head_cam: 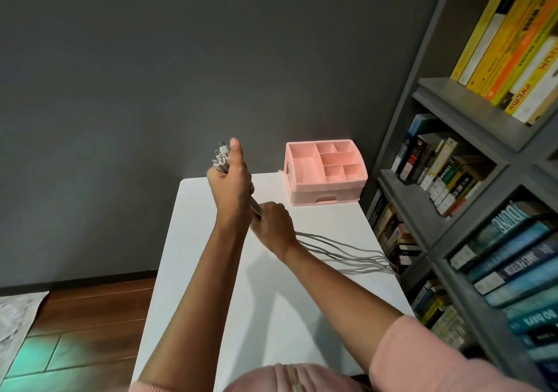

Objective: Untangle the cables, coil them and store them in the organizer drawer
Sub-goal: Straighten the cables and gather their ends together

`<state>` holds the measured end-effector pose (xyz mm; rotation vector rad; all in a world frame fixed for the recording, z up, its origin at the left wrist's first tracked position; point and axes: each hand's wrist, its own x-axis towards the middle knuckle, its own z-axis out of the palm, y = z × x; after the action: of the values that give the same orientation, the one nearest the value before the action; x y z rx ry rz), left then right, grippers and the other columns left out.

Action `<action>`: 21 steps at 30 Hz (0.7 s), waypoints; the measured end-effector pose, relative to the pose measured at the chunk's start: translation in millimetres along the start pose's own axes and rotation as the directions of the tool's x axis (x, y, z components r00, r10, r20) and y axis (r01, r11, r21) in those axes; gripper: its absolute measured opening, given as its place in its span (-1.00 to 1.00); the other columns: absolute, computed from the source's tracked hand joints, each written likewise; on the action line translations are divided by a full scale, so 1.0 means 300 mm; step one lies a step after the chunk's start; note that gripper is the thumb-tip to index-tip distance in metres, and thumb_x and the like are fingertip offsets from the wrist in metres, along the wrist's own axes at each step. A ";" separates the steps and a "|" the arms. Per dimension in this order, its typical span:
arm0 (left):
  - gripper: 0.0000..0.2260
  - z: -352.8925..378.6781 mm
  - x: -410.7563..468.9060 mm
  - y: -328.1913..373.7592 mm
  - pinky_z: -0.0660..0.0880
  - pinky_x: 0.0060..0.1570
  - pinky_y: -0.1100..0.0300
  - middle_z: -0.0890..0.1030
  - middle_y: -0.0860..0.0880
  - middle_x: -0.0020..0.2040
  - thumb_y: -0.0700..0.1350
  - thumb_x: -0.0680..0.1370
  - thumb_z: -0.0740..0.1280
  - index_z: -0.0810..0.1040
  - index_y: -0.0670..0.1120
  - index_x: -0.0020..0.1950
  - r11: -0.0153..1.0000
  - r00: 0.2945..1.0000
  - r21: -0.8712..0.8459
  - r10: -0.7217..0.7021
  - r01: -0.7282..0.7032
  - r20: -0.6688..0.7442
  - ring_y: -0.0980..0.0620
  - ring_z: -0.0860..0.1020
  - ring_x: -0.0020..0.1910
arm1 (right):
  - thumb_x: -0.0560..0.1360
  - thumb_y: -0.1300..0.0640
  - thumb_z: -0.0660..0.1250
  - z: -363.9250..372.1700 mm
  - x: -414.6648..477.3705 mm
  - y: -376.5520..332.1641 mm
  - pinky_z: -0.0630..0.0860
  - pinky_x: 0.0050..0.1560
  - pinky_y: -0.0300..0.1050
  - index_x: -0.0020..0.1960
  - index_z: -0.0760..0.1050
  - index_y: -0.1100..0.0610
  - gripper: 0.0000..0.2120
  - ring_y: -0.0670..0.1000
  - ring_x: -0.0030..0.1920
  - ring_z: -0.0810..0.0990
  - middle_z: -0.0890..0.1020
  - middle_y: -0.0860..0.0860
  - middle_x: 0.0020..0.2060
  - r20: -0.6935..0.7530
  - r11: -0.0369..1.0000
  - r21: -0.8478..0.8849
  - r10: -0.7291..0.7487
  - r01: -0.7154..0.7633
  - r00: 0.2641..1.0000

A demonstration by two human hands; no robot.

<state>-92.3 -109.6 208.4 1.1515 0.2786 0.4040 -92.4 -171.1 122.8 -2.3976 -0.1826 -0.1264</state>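
Note:
Several grey-white cables (341,249) run as one bundle through both of my hands. My left hand (231,184) grips the bundle near its plug ends, which stick up above my thumb. Just below it, my right hand (271,224) is curled round the same bundle. Past that hand the cables fan out across the white table (271,316) and drop over its right edge. The pink organizer (326,171) stands at the table's far right corner, its top compartments showing nothing inside and its front drawer closed.
A grey bookshelf (471,113) full of books stands close along the table's right side. A dark grey wall is behind the table. Wooden floor and a rug corner (18,316) lie to the left.

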 end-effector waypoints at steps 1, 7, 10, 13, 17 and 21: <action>-0.56 -0.001 -0.001 0.003 0.17 -0.57 0.31 0.21 0.10 -0.60 -0.02 0.60 0.24 0.19 -0.03 -0.44 1.000 1.000 -0.013 -0.010 0.010 -0.005 0.14 0.17 -0.61 | 0.57 0.05 0.20 -0.004 0.003 0.005 0.42 -0.14 0.05 -0.19 0.55 0.30 -0.64 0.36 -0.07 0.53 0.63 0.30 -0.17 0.006 1.000 -0.017 0.003 -0.003 1.000; -0.58 -0.025 0.005 0.028 0.13 -0.60 0.33 0.17 0.10 -0.59 -0.05 0.61 0.23 0.16 -0.02 -0.41 0.988 0.999 -0.157 -0.009 0.003 -0.035 0.16 0.12 -0.60 | 0.57 0.00 0.16 0.013 0.022 0.058 0.45 -0.05 0.01 -0.09 0.55 0.29 -0.63 0.31 0.00 0.55 0.63 0.26 -0.08 0.094 0.989 -0.134 0.078 -0.065 0.992; -0.57 -0.024 -0.001 0.035 0.11 -0.60 0.33 0.15 0.10 -0.59 -0.06 0.61 0.23 0.15 -0.01 -0.41 0.979 0.999 -0.202 0.001 -0.010 -0.044 0.17 0.10 -0.61 | 0.57 -0.01 0.16 0.020 0.013 0.091 0.46 -0.01 0.02 -0.08 0.55 0.30 -0.62 0.31 0.02 0.55 0.63 0.26 -0.07 0.086 0.985 -0.145 0.109 -0.096 0.990; -0.58 -0.030 0.005 0.044 0.09 -0.61 0.33 0.14 0.11 -0.59 -0.06 0.62 0.23 0.15 0.00 -0.41 0.970 0.998 -0.245 -0.010 -0.003 -0.054 0.17 0.09 -0.62 | 0.57 -0.01 0.14 0.026 0.001 0.126 0.44 0.05 0.02 -0.01 0.54 0.30 -0.61 0.30 0.08 0.54 0.62 0.25 0.00 0.101 0.963 -0.243 0.146 -0.118 0.984; -0.58 -0.038 0.010 0.046 0.06 -0.60 0.32 0.14 0.10 -0.59 -0.06 0.62 0.22 0.16 -0.01 -0.40 0.965 0.998 -0.264 -0.021 0.006 -0.053 0.17 0.08 -0.62 | 0.57 -0.01 0.13 0.019 0.013 0.143 0.43 0.08 0.01 0.04 0.52 0.29 -0.62 0.28 0.12 0.52 0.61 0.23 0.06 0.146 0.957 -0.238 0.201 -0.162 0.969; -0.57 -0.064 0.037 0.059 0.04 -0.59 0.31 0.13 0.10 -0.59 -0.05 0.61 0.23 0.14 -0.01 -0.41 0.955 0.997 -0.296 -0.033 0.012 -0.067 0.16 0.07 -0.62 | 0.56 0.01 0.10 0.025 -0.009 0.197 0.44 0.06 0.01 0.02 0.51 0.28 -0.64 0.27 0.10 0.53 0.61 0.22 0.04 0.187 0.940 -0.261 0.274 -0.221 0.943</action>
<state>-93.4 -82.6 217.2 0.8407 0.2826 0.4510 -84.8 -209.7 77.8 -2.6478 0.0391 0.2519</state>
